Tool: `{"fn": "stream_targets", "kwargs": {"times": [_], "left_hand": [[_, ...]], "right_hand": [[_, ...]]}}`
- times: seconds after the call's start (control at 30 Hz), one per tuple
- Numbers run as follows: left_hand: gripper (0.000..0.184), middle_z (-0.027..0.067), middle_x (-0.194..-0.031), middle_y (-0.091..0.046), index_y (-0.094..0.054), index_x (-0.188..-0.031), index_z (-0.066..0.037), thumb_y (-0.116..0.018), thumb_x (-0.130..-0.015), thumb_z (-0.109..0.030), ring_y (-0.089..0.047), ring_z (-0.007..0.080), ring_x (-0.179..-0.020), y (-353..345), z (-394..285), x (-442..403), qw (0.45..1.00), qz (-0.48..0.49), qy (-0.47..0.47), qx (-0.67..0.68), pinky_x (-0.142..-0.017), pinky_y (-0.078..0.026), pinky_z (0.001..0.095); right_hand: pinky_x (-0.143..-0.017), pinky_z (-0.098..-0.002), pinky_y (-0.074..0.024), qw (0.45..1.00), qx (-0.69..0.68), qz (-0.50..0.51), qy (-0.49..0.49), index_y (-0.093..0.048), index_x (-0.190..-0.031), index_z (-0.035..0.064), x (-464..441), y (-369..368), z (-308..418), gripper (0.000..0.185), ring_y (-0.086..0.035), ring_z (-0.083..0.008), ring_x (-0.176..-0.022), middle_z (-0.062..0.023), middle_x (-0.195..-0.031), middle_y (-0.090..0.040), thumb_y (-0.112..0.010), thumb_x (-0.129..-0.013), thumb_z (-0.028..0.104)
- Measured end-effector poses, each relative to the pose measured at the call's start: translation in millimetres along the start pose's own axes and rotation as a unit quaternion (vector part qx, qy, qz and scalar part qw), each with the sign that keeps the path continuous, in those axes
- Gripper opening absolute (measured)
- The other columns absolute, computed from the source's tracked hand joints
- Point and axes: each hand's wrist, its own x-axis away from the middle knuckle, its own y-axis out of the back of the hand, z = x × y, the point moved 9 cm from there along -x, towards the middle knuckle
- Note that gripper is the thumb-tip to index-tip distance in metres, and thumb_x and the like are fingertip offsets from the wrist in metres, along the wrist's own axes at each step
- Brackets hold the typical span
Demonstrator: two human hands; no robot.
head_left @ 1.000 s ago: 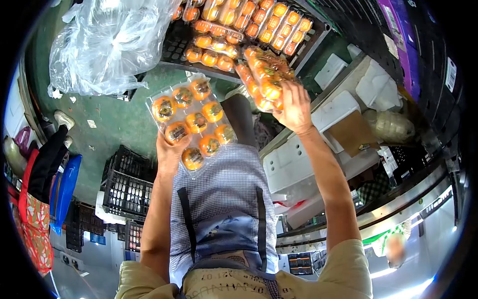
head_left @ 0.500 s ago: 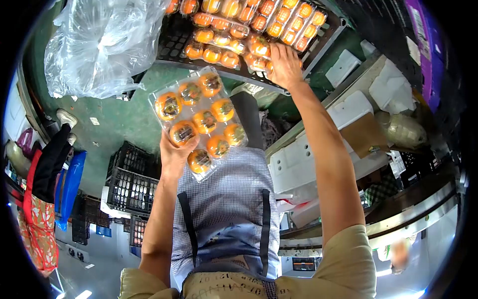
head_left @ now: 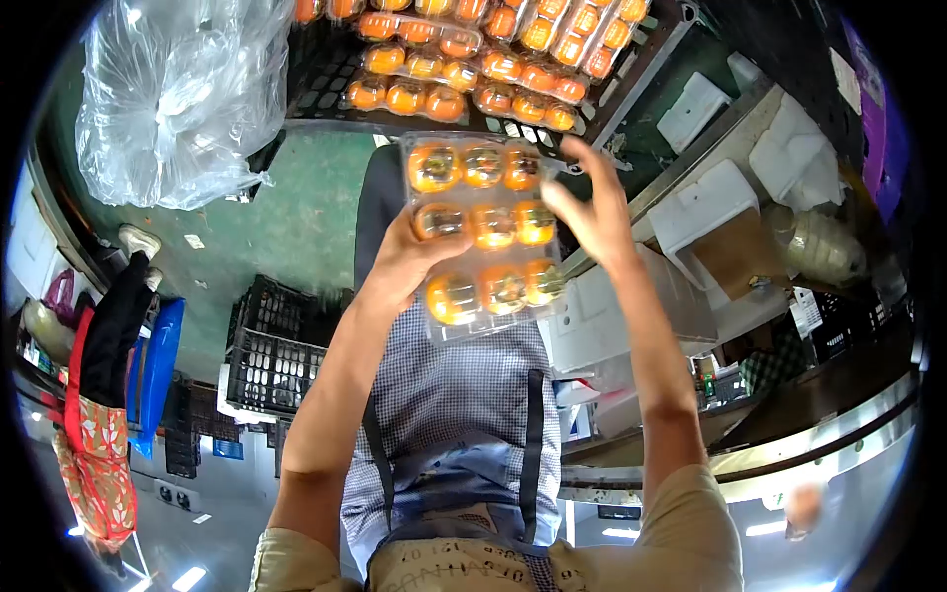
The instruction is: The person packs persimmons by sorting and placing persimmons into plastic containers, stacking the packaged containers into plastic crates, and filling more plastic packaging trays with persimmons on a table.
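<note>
Pack of nine orange fruit [head_left: 493, 227], clear plastic, held over checked apron [head_left: 459, 380], near dark crate [head_left: 321, 91]. Left hand [head_left: 406, 259] grips its left side, thumb on top; right hand [head_left: 598, 217] spread, empty, just beside opposite edge, contact unclear. Done, seemingly: fruit packs [head_left: 406, 97] lined in rows inside crate. Remaining: held pack, outside crate; others beyond view, cannot tell.

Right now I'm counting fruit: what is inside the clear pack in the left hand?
Nine orange fruits, three rows of three, show through the clear pack. Their undersides are out of sight, and the left hand partly covers one.
</note>
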Motion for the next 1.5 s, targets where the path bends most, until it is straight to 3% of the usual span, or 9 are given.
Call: {"fn": "stream_targets", "kwargs": {"times": [0.13, 0.27, 0.4, 0.47, 0.7, 0.97, 1.1, 1.37, 1.5], "left_hand": [[0.044, 0.0133, -0.106, -0.060, -0.049, -0.115, 0.003, -0.067, -0.076, -0.004, -0.061, 0.0234, -0.094, -20.9, 27.8, -31.2, 0.986, 0.045, 0.112, 0.111, -0.083, -0.051, 0.0368], [0.040, 0.0152, -0.110, -0.058, -0.050, -0.115, 0.004, -0.064, -0.080, -0.008, -0.061, 0.0264, -0.097, -47.6, 36.0, -50.2, 0.979, 0.038, 0.128, 0.154, -0.085, -0.051, 0.0392], [0.049, 0.0081, -0.113, -0.058, -0.047, -0.122, -0.003, -0.058, -0.088, -0.036, -0.058, 0.0169, -0.101, -80.5, 30.9, -64.4, 0.977, 0.093, 0.145, 0.129, -0.086, -0.048, 0.0331], [0.048, 0.0078, -0.113, -0.057, -0.046, -0.123, -0.004, -0.046, -0.092, -0.042, -0.057, 0.0171, -0.101, -79.1, 0.3, -90.6, 0.982, 0.103, 0.021, 0.158, -0.088, -0.046, 0.0317], [0.039, 0.0112, -0.098, -0.053, -0.050, -0.113, -0.007, -0.055, -0.083, -0.031, -0.053, 0.0194, -0.080, -19.8, 8.2, -183.3, 0.987, -0.153, 0.036, 0.015, -0.069, -0.049, 0.0310], [0.062, 0.0243, -0.116, -0.049, -0.036, -0.127, 0.004, -0.058, -0.083, -0.033, -0.055, 0.0411, -0.102, -23.8, -12.0, -208.6, 0.989, -0.109, 0.048, 0.093, -0.090, -0.045, 0.0486], [0.068, 0.0249, -0.119, -0.047, -0.034, -0.130, 0.000, -0.061, -0.081, -0.039, -0.056, 0.0406, -0.103, -24.4, -16.3, -197.8, 0.983, -0.139, 0.123, 0.012, -0.099, -0.033, 0.0496], [0.045, 0.0210, -0.118, -0.047, -0.040, -0.123, -0.004, -0.056, -0.088, -0.028, -0.055, 0.0348, -0.105, -33.3, -22.5, -207.4, 0.990, -0.121, 0.074, 0.018, -0.088, -0.050, 0.0494], [0.041, 0.0177, -0.119, -0.047, -0.042, -0.122, -0.006, -0.056, -0.089, -0.024, -0.055, 0.0353, -0.105, -32.7, -21.0, -212.2, 0.991, -0.108, 0.066, 0.031, -0.086, -0.052, 0.0504]], "right_hand": [[-0.098, -0.0441, -0.0374, 0.971, 0.024, 0.188, 0.143, -0.046, -0.127, 0.0063, 60.9, 1.1, 87.3, 0.092, -0.049, -0.0327, -0.112, -0.0146, -0.123, -0.050, -0.085, -0.048, 0.034], [-0.095, -0.0427, -0.0409, 0.931, 0.295, 0.008, 0.216, -0.051, -0.122, 0.0108, 79.0, 8.5, 66.2, 0.073, -0.055, -0.0254, -0.104, -0.0092, -0.118, -0.054, -0.078, -0.056, 0.025], [-0.085, -0.0405, -0.0471, 0.952, 0.224, -0.071, 0.195, -0.059, -0.113, 0.0094, 68.6, 47.6, 39.5, 0.052, -0.060, -0.0259, -0.090, -0.0060, -0.105, -0.062, -0.072, -0.064, 0.020], [-0.079, -0.0395, -0.0489, 0.960, 0.185, -0.085, 0.191, -0.061, -0.109, 0.0075, 69.7, 63.1, 40.2, 0.044, -0.061, -0.0281, -0.085, -0.0087, -0.103, -0.062, -0.070, -0.067, 0.020], [-0.076, -0.0407, -0.0503, 0.959, 0.166, -0.102, 0.206, -0.063, -0.102, 0.0068, 81.5, 79.6, 35.3, 0.040, -0.062, -0.0281, -0.082, -0.0096, -0.097, -0.063, -0.071, -0.065, 0.021], [-0.078, -0.0395, -0.0514, 0.957, 0.185, -0.066, 0.212, -0.065, -0.102, 0.0110, 69.2, 79.5, 44.9, 0.033, -0.063, -0.0258, -0.084, -0.0079, -0.096, -0.065, -0.066, -0.071, 0.023], [-0.079, -0.0389, -0.0526, 0.972, 0.162, -0.007, 0.169, -0.065, -0.102, 0.0132, 70.6, 89.4, 41.2, 0.032, -0.064, -0.0252, -0.084, -0.0071, -0.097, -0.065, -0.067, -0.073, 0.026], [-0.081, -0.0380, -0.0538, 0.956, 0.195, -0.023, 0.220, -0.060, -0.111, 0.0307, 78.3, 58.9, 46.8, 0.044, -0.065, -0.0185, -0.086, -0.0032, -0.102, -0.064, -0.072, -0.069, 0.025], [-0.076, -0.0388, -0.0535, 0.948, 0.201, 0.000, 0.246, -0.063, -0.103, 0.0222, 81.4, 59.3, 62.8, 0.040, -0.065, -0.0232, -0.082, -0.0063, -0.098, -0.064, -0.073, -0.065, 0.015]]}}
